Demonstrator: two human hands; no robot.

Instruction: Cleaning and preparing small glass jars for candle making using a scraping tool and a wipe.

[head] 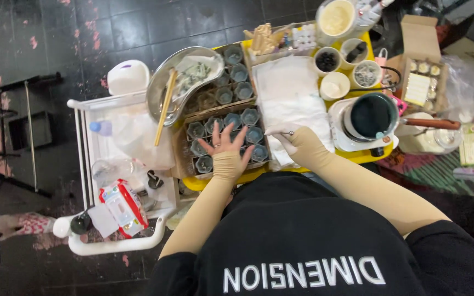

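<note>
1. Left hand (227, 143), beige sleeve reaching to the knuckles, fingers spread wide and flat, gripping nothing, fingertips resting over small dark faceted glass cups (250, 116).
2. Cups standing in rows inside a shallow brown cardboard tray (181, 159), near the front edge of the yellow surface (366, 156); second tray of similar cups (236, 74) just behind.
3. Right hand (291, 137), likewise sleeved, closed in a pinch on a thin metal tool (287, 132); most of the tool hidden, kind impossible to tell.
4. Right hand lying on white paper sheets (286, 93) spread beside the cup tray.
5. Round metal bowl (167, 82) with greenish contents behind the trays, wooden chopsticks (165, 107) propped across it.
6. Dark pot with wooden handle (373, 115) on a small white stove, right of the paper.
7. Small white bowls (334, 85) and a pale cream-filled tub (336, 19) further back.
8. White plastic cart (83, 164) left of the surface, carrying a red-and-white packet (123, 207) and clear bags.
</note>
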